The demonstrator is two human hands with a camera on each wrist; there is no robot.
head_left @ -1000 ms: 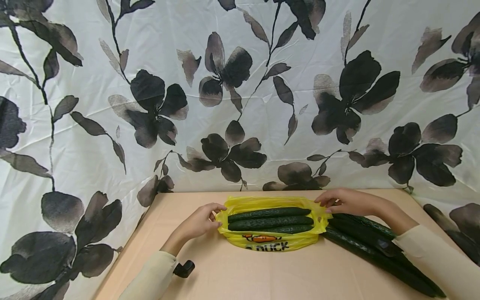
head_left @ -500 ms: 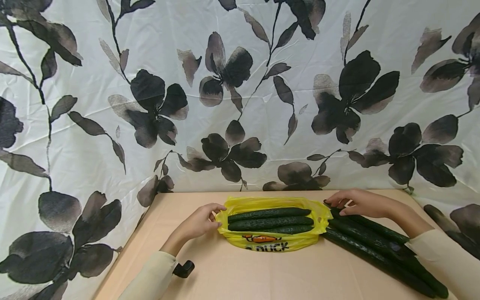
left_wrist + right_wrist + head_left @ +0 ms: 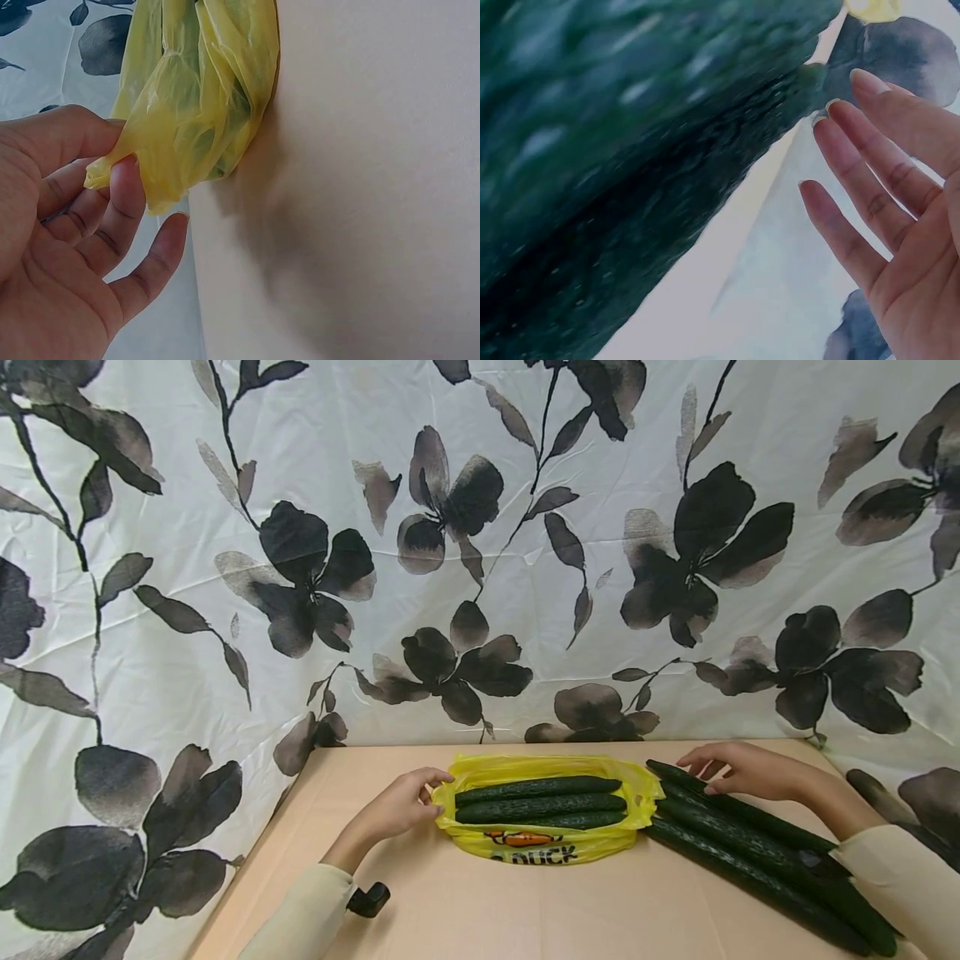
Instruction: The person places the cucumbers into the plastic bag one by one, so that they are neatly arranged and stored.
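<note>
A yellow plastic bag (image 3: pixel 540 843) lies with its mouth spread, and several dark green cucumbers (image 3: pixel 536 806) show inside it. My left hand (image 3: pixel 405 802) pinches the bag's left end; the left wrist view shows a crumpled tip of the bag (image 3: pixel 157 142) between thumb and finger. To the right of the bag is a pile of long cucumbers (image 3: pixel 750 852), lying slantwise. My right hand (image 3: pixel 757 770) is by the far ends of that pile. Seen from the right wrist, its fingers (image 3: pixel 877 195) are loosely extended beside the cucumbers, with nothing between them.
A pale peach tabletop (image 3: pixel 525 910) lies under everything. Behind it hangs a white cloth (image 3: pixel 480 568) printed with dark flowers. A small black object (image 3: pixel 368 899) sits at the left sleeve cuff.
My right hand has let go of the bag's right end and moved right, over to the cucumber pile. The left hand keeps its pinch on the bag.
</note>
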